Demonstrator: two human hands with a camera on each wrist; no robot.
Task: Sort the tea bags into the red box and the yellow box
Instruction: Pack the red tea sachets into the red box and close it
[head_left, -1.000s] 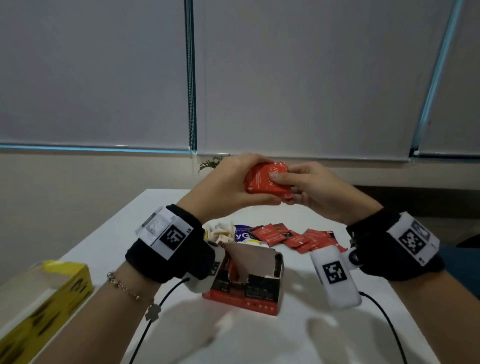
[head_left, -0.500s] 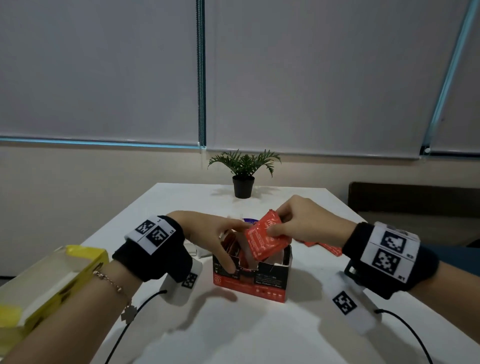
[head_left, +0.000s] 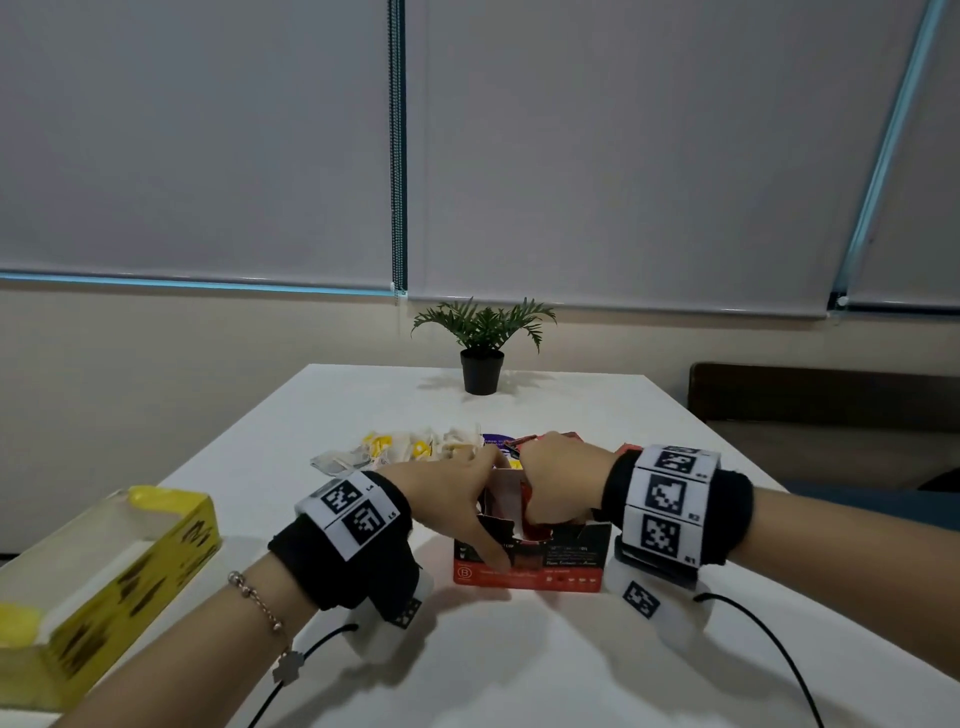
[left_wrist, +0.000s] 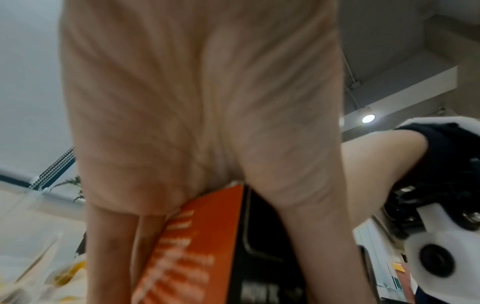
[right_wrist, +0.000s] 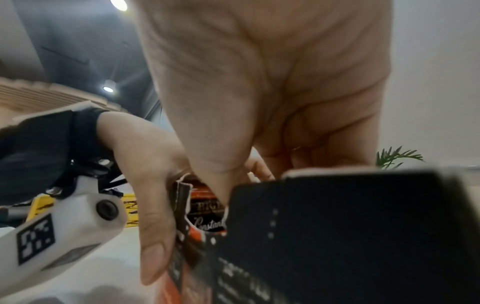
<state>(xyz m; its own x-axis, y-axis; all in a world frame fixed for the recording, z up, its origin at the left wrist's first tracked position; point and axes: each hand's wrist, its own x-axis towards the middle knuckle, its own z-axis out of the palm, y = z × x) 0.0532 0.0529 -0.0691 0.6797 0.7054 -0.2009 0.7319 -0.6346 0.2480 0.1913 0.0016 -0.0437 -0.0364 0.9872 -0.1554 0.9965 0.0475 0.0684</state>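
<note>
The red box (head_left: 566, 564) stands open in the middle of the white table (head_left: 519, 665). My left hand (head_left: 452, 499) grips its left wall, thumb (head_left: 493, 551) on the front face; in the left wrist view its fingers (left_wrist: 114, 246) lie along the box's orange side (left_wrist: 207, 236). My right hand (head_left: 561, 480) reaches down into the box from above, holding red tea bags (head_left: 525, 496). Its fingertips are hidden inside. In the right wrist view a sachet (right_wrist: 207, 205) shows inside the box under the thumb. The yellow box (head_left: 171, 540) lies open at the left.
A pile of white tea bags with yellow tags (head_left: 410, 447) lies behind the red box, beside a purple packet (head_left: 496, 440). Loose red sachets (head_left: 626, 448) show behind my right wrist. A potted plant (head_left: 483, 353) stands at the far table edge.
Both hands came down from in front of me to the red box. The left hand took hold of the box, and the right hand lowered the red tea bags into it.
</note>
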